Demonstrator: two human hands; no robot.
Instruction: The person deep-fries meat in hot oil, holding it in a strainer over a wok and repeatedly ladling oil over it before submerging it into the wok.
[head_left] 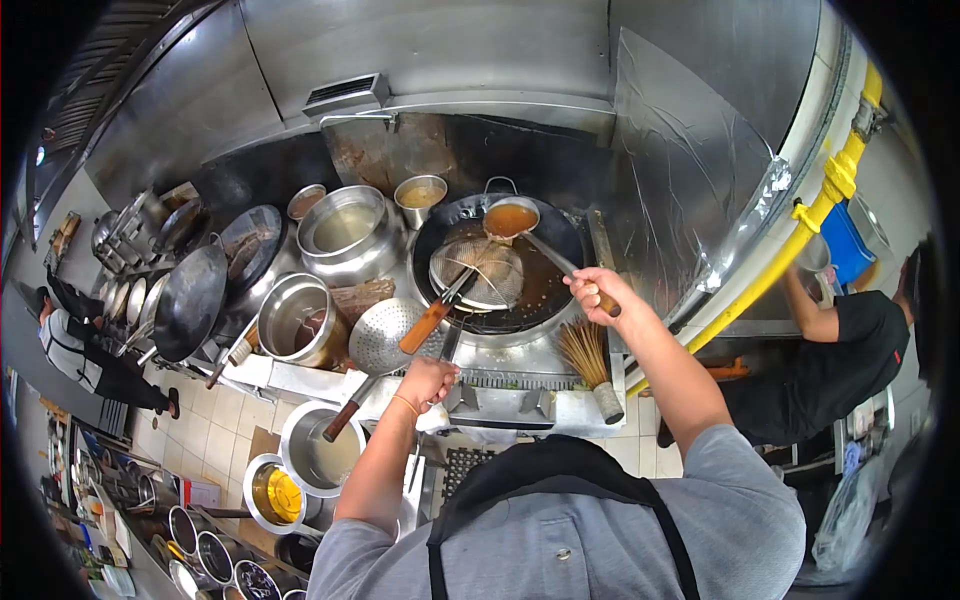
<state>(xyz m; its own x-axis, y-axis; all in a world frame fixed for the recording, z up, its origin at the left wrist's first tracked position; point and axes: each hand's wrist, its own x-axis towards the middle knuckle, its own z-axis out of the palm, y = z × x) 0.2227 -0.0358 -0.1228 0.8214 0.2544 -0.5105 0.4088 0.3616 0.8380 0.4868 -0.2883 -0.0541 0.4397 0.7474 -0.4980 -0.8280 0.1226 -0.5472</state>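
My right hand [596, 291] grips the wooden handle of a long ladle [511, 219], whose bowl holds orange-brown liquid above the far side of a black wok [565, 240]. A wire skimmer [476, 271] with a wooden handle rests across the wok, which holds dark liquid. My left hand [428, 381] rests closed on the steel front edge of the stove [500, 402], below the wok and beside a perforated strainer [383, 336]. What it grasps is not visible.
Steel pots [346, 232] stand left of the wok, with a second wok [190, 300] farther left. A bamboo brush [588, 358] leans at the stove's right. Bowls of sauces [275, 493] sit lower left. One person stands at the right [845, 350], another at far left [75, 345].
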